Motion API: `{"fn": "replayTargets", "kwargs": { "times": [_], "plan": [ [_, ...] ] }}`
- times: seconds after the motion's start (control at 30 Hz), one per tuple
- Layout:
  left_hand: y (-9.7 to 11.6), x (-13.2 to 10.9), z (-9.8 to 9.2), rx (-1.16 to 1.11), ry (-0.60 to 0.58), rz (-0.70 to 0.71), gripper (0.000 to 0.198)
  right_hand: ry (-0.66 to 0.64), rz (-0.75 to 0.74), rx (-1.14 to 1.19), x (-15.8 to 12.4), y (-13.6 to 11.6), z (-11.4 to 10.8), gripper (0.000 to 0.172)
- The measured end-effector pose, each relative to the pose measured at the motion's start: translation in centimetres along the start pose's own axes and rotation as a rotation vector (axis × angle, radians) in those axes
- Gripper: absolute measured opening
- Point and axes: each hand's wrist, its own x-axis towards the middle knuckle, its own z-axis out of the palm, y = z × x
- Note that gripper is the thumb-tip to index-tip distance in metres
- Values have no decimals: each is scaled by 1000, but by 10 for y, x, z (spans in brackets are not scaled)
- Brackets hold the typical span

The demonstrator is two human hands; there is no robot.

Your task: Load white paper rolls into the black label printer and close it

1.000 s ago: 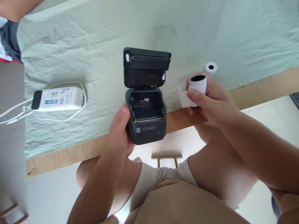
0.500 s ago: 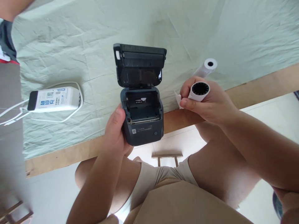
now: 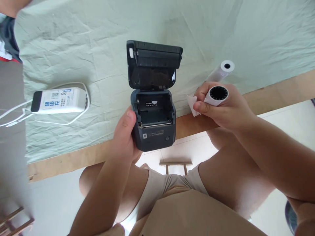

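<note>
A dark label printer [image 3: 157, 139] has its lid [image 3: 154, 65] raised and its paper compartment bare. My left hand [image 3: 125, 131] grips the printer by its left side, thumb on the edge. In my right hand [image 3: 221, 108] is a white paper roll [image 3: 211, 98] with a black hollow core, its end facing up. A loose paper end [image 3: 192, 104] sticks out to the left of my right thumb. Another white roll [image 3: 222, 69] with a small dark core lies on the cloth just beyond my right hand.
A white power strip [image 3: 60, 100] with cables lies on the green cloth [image 3: 105, 42] at the left. The table's wooden edge [image 3: 73, 159] runs below. A person's arm [image 3: 12, 6] shows at the top left. Wooden stools stand on the floor.
The printer in my left hand has shifted slightly right and up in the view. My right hand and its roll are slightly further right, and more of the loose paper end shows.
</note>
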Motion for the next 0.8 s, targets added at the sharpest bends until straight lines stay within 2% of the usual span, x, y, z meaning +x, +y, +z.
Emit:
{"fn": "replayTargets", "kwargs": {
  "times": [0.2,0.27,0.37,0.57,0.7,0.8],
  "plan": [
    [-1,1,-4,7,-29,14,48,67,-29,-75,1,2,0,38],
    [-1,1,-3,5,-23,15,47,52,-53,-93,1,2,1,38],
    [-1,0,-1,15,-13,1,48,10,-53,-58,2,1,2,38],
    [-1,-1,-2,30,32,-8,54,65,-64,10,1,6,5,49],
    [1,0,1,17,32,-10,46,87,-46,-34,0,6,4,58],
    [1,0,3,11,21,-16,42,109,-53,-96,-2,5,2,56]
  ]
}}
